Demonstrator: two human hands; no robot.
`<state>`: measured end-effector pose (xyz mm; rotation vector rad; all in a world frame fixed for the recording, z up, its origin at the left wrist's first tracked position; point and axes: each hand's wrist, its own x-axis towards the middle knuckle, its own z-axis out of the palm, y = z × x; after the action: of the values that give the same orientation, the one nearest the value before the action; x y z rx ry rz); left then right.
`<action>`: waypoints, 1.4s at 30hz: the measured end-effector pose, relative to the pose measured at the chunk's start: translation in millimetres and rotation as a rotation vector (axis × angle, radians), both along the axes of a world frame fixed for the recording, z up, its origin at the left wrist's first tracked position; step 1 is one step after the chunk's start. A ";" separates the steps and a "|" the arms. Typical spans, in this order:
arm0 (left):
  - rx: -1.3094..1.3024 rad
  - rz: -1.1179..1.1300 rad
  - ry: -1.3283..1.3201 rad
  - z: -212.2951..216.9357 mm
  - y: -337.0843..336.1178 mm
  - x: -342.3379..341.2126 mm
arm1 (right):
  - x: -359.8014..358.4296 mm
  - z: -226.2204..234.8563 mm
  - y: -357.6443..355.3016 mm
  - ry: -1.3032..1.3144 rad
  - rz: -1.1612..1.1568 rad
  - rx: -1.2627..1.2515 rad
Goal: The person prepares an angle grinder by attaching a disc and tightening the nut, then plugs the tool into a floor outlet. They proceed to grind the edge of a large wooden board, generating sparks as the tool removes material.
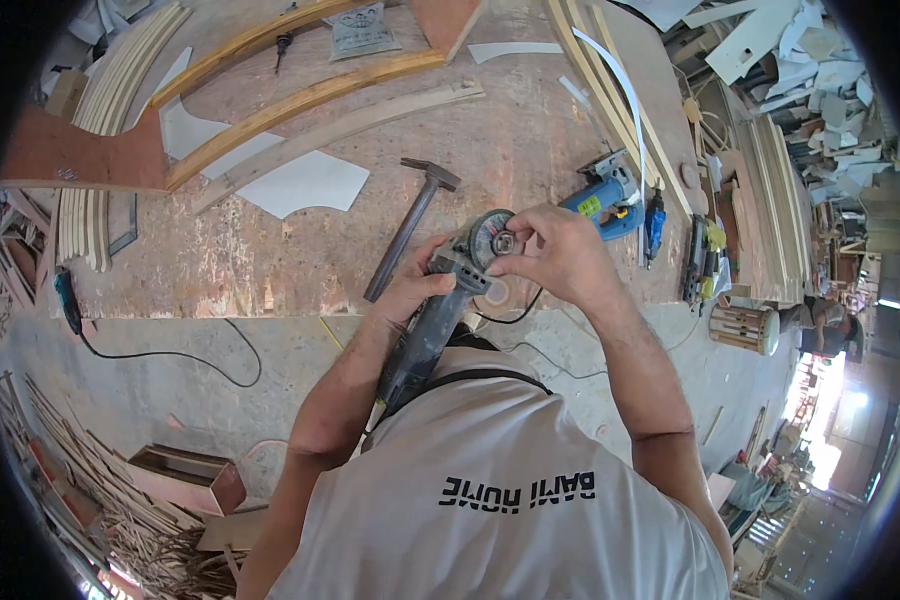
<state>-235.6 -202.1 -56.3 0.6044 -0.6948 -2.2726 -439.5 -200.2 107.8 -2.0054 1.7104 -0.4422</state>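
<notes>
An angle grinder lies against my body with its head raised over the bench's near edge. Wrapped around the grinder's neck is my left hand, closed, with the thumb across the housing. My right hand pinches the metal flange nut at the centre of the grinding disc. Its fingers partly hide the disc's right side. Just left of the grinder, a hammer rests on the wooden workbench. Beyond my right hand sits a blue jigsaw.
Right of the jigsaw are a blue power tool and a green-and-black tool. Curved wooden frame pieces and white cut sheets lie at the far left. A corded tool hangs at the bench's left edge. Another person is at far right.
</notes>
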 end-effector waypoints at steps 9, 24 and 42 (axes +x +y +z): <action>0.012 0.014 -0.014 0.8 0.3 -2.6 | -8.8 -4.3 1.4 0.227 0.011 0.023; -0.028 -0.049 0.007 -15.6 -3.1 -4.1 | -3.4 -23.1 6.0 -0.143 0.058 -0.231; -0.003 0.029 -0.033 -3.9 -1.2 12.5 | 2.1 -30.1 0.1 -0.009 0.185 -0.319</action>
<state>-223.1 -203.3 -60.2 0.6486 -0.7006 -2.2387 -437.4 -200.1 77.7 -2.3553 1.5054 -0.6939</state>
